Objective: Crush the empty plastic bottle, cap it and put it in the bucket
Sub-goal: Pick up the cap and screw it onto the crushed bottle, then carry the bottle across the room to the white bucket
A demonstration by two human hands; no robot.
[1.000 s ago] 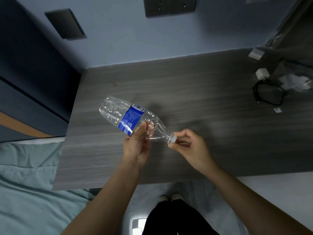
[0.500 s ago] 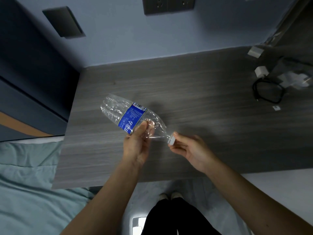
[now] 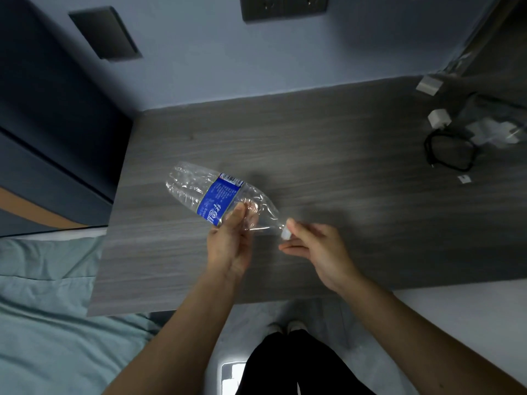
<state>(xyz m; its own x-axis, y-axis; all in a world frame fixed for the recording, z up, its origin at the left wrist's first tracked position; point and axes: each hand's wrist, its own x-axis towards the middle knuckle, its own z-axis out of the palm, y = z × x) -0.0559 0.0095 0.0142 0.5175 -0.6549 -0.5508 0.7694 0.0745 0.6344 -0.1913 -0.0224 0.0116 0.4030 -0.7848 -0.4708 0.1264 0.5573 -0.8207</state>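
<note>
A clear, crumpled plastic bottle (image 3: 199,189) with a blue label is held over the grey wooden table (image 3: 328,155), its base pointing up-left and its neck down-right. My left hand (image 3: 231,240) grips the bottle at its shoulder, just below the label. My right hand (image 3: 316,249) pinches the white cap (image 3: 285,232) on the bottle's neck with thumb and fingertips. No bucket is in view.
A coiled black cable (image 3: 447,151) and white chargers (image 3: 439,118) lie at the table's right end. A bed with a pale green sheet (image 3: 42,323) is at the left. Wall sockets (image 3: 282,7) sit above the table. My legs and the floor show below the table's near edge.
My right hand's fingers have turned around the cap at the neck. The bottle and my left hand have stayed almost in the same place.
</note>
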